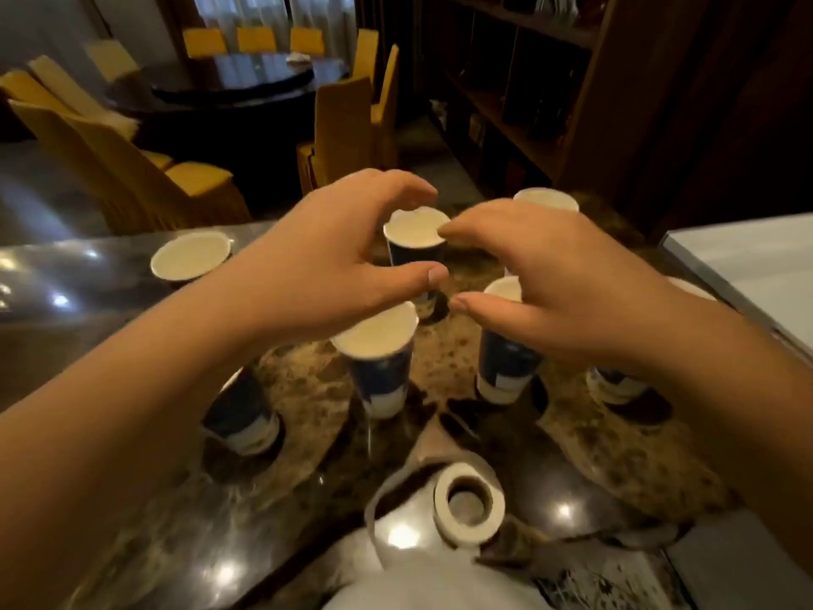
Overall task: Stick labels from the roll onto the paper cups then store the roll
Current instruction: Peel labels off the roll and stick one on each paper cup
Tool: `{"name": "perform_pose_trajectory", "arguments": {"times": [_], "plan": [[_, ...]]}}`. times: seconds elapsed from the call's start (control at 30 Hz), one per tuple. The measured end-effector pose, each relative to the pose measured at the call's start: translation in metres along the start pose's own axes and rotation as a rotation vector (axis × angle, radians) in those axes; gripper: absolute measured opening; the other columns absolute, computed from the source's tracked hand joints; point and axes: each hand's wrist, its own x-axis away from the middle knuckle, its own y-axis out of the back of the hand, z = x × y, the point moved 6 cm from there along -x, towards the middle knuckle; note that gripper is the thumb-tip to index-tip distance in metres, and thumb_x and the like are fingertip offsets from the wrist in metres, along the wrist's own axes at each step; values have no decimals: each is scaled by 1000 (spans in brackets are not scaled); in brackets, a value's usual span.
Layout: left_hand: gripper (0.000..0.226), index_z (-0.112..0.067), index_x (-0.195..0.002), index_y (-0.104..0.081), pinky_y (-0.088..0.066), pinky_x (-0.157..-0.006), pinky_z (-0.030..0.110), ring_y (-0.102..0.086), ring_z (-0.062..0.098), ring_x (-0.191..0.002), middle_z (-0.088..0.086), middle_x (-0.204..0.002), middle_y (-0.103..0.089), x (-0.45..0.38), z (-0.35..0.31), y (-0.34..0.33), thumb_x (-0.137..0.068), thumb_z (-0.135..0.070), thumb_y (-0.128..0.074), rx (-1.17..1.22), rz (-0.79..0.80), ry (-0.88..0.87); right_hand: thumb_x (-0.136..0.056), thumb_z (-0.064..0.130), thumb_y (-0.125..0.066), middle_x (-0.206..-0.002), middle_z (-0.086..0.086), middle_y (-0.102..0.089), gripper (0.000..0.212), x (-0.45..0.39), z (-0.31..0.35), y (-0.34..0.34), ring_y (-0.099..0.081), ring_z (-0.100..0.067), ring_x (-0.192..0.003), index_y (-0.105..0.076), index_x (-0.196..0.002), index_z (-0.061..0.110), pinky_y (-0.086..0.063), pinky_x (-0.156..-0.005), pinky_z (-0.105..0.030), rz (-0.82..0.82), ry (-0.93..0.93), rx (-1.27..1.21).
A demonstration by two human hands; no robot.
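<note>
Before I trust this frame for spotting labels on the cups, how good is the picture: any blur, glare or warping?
Head view: motion blur smears the near cups and both hands, left hand and right hand; bright lamp glare spots the polished table; the wide lens bows the edges; the label roll is fairly sharp. Labels cannot be told apart from the cups' print.
</note>
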Motion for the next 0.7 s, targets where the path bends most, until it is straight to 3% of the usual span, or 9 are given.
{"name": "perform_pose_trajectory", "arguments": {"times": [0.1,0.2,0.27,0.37,0.43,0.47,0.53,0.6,0.7], "plan": [[41,-30,-123,-56,-43,-75,5,-54,-8,-96,-21,-109,-58,46,-13,-24,-87,-50,-59,131,15,-59,-86,51,-52,-103,25,-50,45,46,20,-27,-48,6,-94,-55,-126,31,-37,-76,-11,82,37,-89],[28,-28,-109,-64,-51,-70,19,-60,1,-87,-17,-97,-64,75,1,-74,-86,-43,-62,197,101,4,-85,53,-52,-106,20,-60,44,82,15,-74,-56,1,-96,-60,-122,31,-45,-79,-17,187,-53,-145],[32,-28,-114,-61,-53,-80,25,-59,2,-95,-13,-107,-62,91,15,-113,-85,-38,-66,187,174,74,-85,50,-57,-117,12,-62,45,103,12,-106,-58,-6,-107,-60,-124,27,-49,-88,-24,226,-154,-156],[63,-25,-141,-41,-46,-103,29,-48,10,-124,-6,-137,-47,114,36,-164,-86,-38,-69,151,247,211,-86,49,-62,-135,11,-48,47,128,12,-140,-49,-10,-120,-55,-127,29,-46,-97,-29,238,-325,-171],[71,-23,-147,-33,-43,-105,29,-46,15,-130,-3,-144,-44,127,49,-185,-87,-40,-67,169,290,345,-86,51,-62,-146,8,-37,47,140,18,-156,-41,-15,-130,-55,-127,31,-44,-102,-33,266,-364,-164],[67,-22,-145,-37,-46,-102,29,-51,15,-126,-1,-141,-49,131,55,-192,-88,-40,-67,163,307,386,-86,53,-61,-149,7,-34,45,145,20,-161,-39,-17,-132,-56,-126,31,-44,-103,-35,287,-359,-153],[40,-22,-127,-55,-51,-81,24,-61,14,-102,-3,-114,-64,135,62,-200,-90,-32,-65,138,334,417,-87,54,-58,-152,7,-29,40,152,22,-169,-38,-19,-132,-62,-119,30,-46,-100,-39,320,-352,-104],[11,-25,-101,-60,-43,-64,17,-60,12,-85,-10,-88,-60,137,65,-200,-91,-22,-63,112,332,424,-88,51,-60,-157,4,-25,34,158,20,-173,-37,-22,-134,-66,-111,27,-45,-101,-39,314,-370,-63],[10,-26,-91,-58,-41,-58,17,-58,12,-78,-9,-83,-59,139,63,-195,-94,-16,-57,150,306,444,-88,44,-64,-159,-2,-25,26,164,12,-176,-40,-25,-136,-69,-105,26,-44,-103,-39,281,-399,-80]]}}
